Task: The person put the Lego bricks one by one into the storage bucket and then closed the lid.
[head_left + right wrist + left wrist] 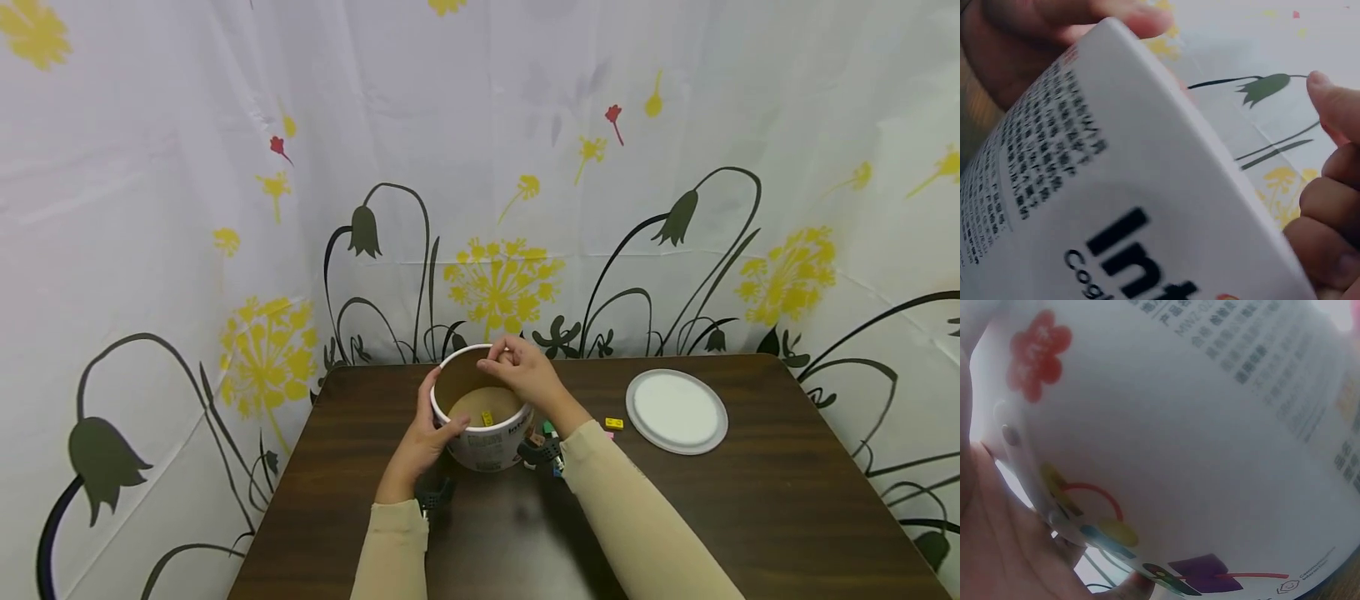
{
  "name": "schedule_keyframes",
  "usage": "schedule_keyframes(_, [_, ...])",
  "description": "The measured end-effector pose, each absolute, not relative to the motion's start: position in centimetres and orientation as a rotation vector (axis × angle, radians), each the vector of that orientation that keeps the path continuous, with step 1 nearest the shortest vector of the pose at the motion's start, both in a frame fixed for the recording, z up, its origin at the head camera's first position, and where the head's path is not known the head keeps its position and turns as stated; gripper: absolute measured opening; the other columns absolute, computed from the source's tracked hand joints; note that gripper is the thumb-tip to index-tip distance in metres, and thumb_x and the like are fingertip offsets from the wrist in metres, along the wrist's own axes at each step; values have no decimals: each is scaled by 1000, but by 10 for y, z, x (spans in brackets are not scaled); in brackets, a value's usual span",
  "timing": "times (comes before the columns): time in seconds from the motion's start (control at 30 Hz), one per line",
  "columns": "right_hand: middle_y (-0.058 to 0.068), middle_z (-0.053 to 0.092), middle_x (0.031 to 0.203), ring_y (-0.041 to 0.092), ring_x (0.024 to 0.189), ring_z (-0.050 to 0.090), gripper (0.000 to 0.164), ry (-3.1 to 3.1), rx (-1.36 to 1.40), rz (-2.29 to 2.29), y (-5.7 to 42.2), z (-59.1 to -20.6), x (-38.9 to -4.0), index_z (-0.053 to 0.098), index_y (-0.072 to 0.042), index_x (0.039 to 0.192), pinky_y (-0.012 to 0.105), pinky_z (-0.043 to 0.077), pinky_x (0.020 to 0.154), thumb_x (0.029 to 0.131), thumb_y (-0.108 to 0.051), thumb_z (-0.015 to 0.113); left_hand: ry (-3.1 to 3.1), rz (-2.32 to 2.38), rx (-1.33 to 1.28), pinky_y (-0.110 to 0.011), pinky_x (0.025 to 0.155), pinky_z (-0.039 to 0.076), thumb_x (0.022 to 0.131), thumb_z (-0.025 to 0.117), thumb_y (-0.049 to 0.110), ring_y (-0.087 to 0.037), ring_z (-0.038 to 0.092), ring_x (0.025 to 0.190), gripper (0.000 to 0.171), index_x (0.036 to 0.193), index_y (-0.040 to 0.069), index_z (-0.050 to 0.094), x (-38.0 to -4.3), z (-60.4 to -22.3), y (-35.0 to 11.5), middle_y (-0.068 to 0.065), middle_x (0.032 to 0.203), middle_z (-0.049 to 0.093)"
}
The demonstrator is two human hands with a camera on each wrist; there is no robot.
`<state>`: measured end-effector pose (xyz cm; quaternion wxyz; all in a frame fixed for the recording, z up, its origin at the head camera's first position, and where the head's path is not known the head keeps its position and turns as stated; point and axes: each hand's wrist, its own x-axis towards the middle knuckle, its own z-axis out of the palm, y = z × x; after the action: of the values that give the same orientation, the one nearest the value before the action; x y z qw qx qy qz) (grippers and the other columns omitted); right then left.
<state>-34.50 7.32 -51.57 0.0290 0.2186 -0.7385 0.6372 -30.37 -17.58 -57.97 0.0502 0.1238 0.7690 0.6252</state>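
A white round tub [483,457] with printed sides has its open top facing me. My left hand [422,437] grips its left side, with the thumb over the near rim; the left wrist view shows the palm against the printed wall. Inside on the bottom lies a small yellow block [487,418]. Over the tub's right rim is my right hand [531,382], its fingers curled and nothing visible in them. The right wrist view shows those curled fingers [1329,206] just beyond the rim.
Several small coloured blocks lie right of the tub, partly hidden by the right wrist, among them a green one [549,428]. Another yellow block [614,423] lies farther right beside a pink piece. A white round lid [677,412] rests on the brown table [787,500]. Behind hangs a floral curtain [480,167].
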Motion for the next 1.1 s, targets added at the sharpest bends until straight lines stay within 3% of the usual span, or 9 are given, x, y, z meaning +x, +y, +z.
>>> schedule_keyframes(0.2, [-5, 42, 66, 12, 54, 36, 18, -1889, 540, 2224, 87, -528, -338, 62, -10, 102, 26, 34, 53, 105, -22, 74, 2352, 1886, 374, -65, 124, 29, 94, 81, 33, -50, 34, 157, 106, 172, 37, 11, -300, -581, -177, -18, 177, 22])
schedule_keyframes(0.5, [-4, 39, 65, 12, 50, 28, 9, -1538, 505, 2370, 135, -525, -313, 59, -11, 103, 32, 23, 51, 110, -8, 61, 2341, 1895, 375, -65, 126, 27, 94, 81, 33, -48, 33, 158, 104, 172, 37, 12, -299, -579, -177, -19, 176, 24])
schedule_keyframes(0.67, [-1, 42, 66, 15, 54, 34, 13, -1591, 304, 2305, 162, -520, -294, 57, -12, 99, 34, 25, 54, 111, -15, 63, 2325, 1923, 377, -64, 126, 26, 94, 82, 31, -48, 33, 158, 105, 172, 37, 13, -301, -579, -178, -18, 177, 23])
schedule_keyframes(0.9, [1, 52, 78, 16, 64, 45, 20, -1769, -53, 2189, 195, -534, -269, 58, -10, 100, 27, 38, 55, 108, -24, 70, 2317, 1915, 374, -64, 126, 25, 95, 81, 30, -47, 33, 158, 104, 172, 37, 12, -303, -582, -178, -18, 177, 23])
schedule_keyframes(1.1, [-1, 55, 83, 15, 69, 49, 23, -1903, -156, 2104, 213, -539, -258, 59, -9, 106, 24, 45, 56, 107, -28, 71, 2335, 1901, 371, -64, 126, 27, 94, 81, 31, -49, 33, 157, 106, 173, 35, 11, -304, -582, -175, -19, 176, 23])
